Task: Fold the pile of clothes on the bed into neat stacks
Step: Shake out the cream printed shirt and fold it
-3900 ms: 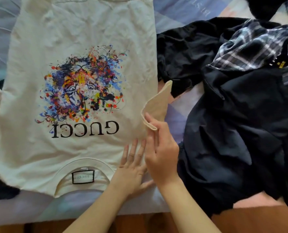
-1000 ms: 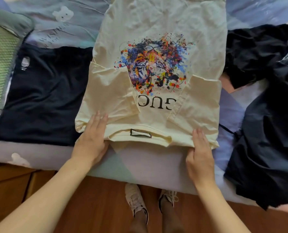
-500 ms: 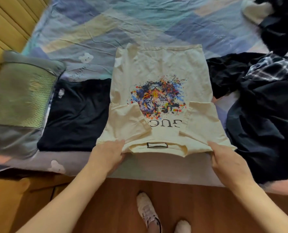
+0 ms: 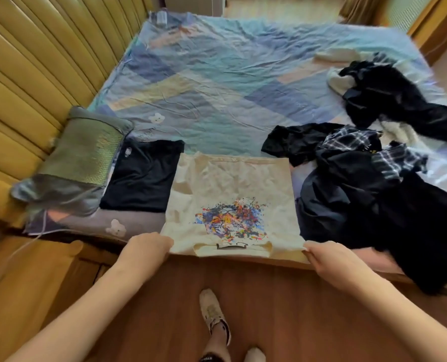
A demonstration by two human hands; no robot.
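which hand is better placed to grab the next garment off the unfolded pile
Right. The right hand grips the cream t-shirt corner beside the dark pile; the left hand holds the far corner, near the folded black shirt.

no legible text, cream T-shirt [image 4: 232,184] lettering hidden by fold, neck label blurred

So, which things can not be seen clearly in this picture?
- Head view: the fingertips of the left hand and right hand are hidden under the cream T-shirt edge.
- The dark clothes pile is too tangled to count and is cut by the right edge.
- The small thing at the bed's far end is blurred.
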